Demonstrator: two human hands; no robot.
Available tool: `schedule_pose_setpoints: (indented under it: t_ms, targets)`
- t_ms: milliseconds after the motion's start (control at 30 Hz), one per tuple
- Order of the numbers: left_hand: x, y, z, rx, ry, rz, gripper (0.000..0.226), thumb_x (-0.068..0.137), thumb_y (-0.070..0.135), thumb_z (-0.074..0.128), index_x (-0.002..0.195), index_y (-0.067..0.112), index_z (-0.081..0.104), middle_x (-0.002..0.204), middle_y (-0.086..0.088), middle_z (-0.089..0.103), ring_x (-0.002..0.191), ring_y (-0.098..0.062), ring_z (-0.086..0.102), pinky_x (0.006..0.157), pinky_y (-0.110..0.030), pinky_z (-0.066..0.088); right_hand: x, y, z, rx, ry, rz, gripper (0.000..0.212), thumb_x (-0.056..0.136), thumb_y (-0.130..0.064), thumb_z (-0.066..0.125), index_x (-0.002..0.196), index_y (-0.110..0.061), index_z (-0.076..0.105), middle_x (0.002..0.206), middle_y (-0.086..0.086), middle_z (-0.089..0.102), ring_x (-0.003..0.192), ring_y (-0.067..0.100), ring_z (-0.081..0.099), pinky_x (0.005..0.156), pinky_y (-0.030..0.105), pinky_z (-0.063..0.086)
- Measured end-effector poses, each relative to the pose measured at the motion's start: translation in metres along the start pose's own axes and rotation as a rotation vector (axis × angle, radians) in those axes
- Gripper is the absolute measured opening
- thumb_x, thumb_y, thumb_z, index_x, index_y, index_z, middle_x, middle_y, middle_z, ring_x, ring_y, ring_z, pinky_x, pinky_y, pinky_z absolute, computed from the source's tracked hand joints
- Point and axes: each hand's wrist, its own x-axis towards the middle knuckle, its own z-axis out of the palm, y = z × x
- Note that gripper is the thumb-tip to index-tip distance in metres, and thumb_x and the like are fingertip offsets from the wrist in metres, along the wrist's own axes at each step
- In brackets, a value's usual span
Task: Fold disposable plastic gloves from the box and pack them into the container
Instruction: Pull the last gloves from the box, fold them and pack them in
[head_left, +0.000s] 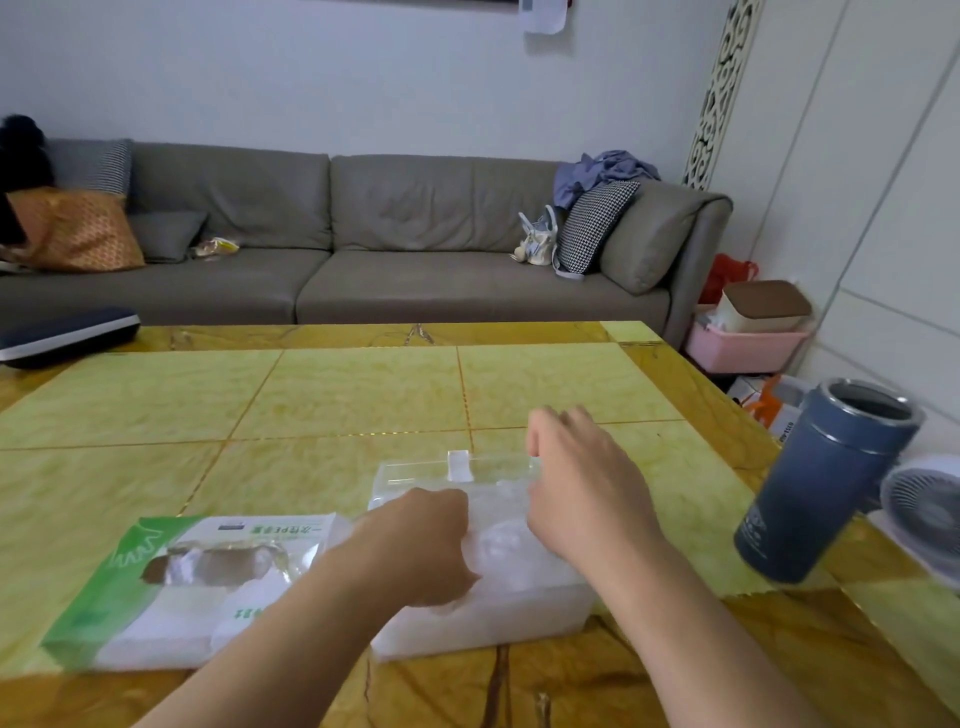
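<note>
Gloves (501, 548) lie heaped in the clear container (483, 618) before you on the yellow table (311, 405); your left hand (415, 551) presses into them, fingers curled, seemingly bunching plastic; your right hand (582, 483) holds the container's raised lid (467, 470); the green glove box (171, 587) sits just left.

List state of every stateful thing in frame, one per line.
glove box: top torn open, lying flat on the table
container: lid open, full of gloves
left hand: pressing gloves down
right hand: at the lid's edge
blue canister: upright, no lid
</note>
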Motion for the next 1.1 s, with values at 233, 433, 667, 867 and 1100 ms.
schedule_pose_setpoints:
  t_ms: [233,433,667,867,1100]
  targets:
    - [0.007,-0.009,0.008,-0.049,0.018,0.091,0.048,0.087,0.058,0.065,0.128,0.036,0.052,0.120,0.015,0.060,0.102,-0.013,0.061,0.077,-0.028,0.049,-0.006,-0.007,0.007,0.101,-0.481,-0.110,0.028,0.091,-0.025,0.071,0.117,-0.033,0.068,0.114,-0.007,0.064,0.093,0.018,0.067,0.082,0.043,0.062]
    - [0.005,-0.024,-0.002,-0.138,-0.050,0.159,0.050,0.088,0.046,0.078,0.131,0.034,0.057,0.100,0.018,0.062,0.085,-0.003,0.056,0.085,-0.026,0.053,0.002,-0.002,0.015,0.037,-0.600,-0.059,0.074,0.079,-0.043,0.082,0.142,-0.057,0.046,0.130,-0.011,0.060,0.082,0.009,0.061,0.065,0.028,0.051]
    - [-0.035,-0.006,-0.029,0.028,0.271,0.176,0.027,0.100,0.034,0.060,0.127,0.035,0.056,0.117,0.013,0.057,0.104,-0.011,0.058,0.088,-0.032,0.055,0.016,-0.014,0.014,-0.140,-0.798,-0.067,0.084,0.084,-0.049,0.082,0.154,-0.046,0.036,0.143,-0.006,0.055,0.115,0.024,0.061,0.100,0.045,0.055]
    - [-0.027,0.012,-0.002,0.090,0.095,-0.022,0.029,0.099,0.026,0.057,0.127,0.020,0.052,0.110,0.001,0.057,0.102,-0.022,0.060,0.070,-0.027,0.039,0.017,-0.020,0.020,-0.179,-0.809,-0.038,0.053,0.086,-0.046,0.077,0.132,-0.048,0.052,0.096,-0.016,0.062,0.099,0.021,0.062,0.102,0.043,0.054]
    - [0.003,0.009,0.006,0.026,-0.142,-0.162,0.068,0.093,0.020,0.065,0.151,0.008,0.030,0.097,0.001,0.055,0.084,-0.021,0.057,0.063,-0.028,0.045,0.020,-0.013,0.036,-0.026,-0.804,0.044,0.078,0.081,-0.032,0.085,0.148,-0.044,0.048,0.141,0.000,0.061,0.113,0.025,0.066,0.103,0.045,0.055]
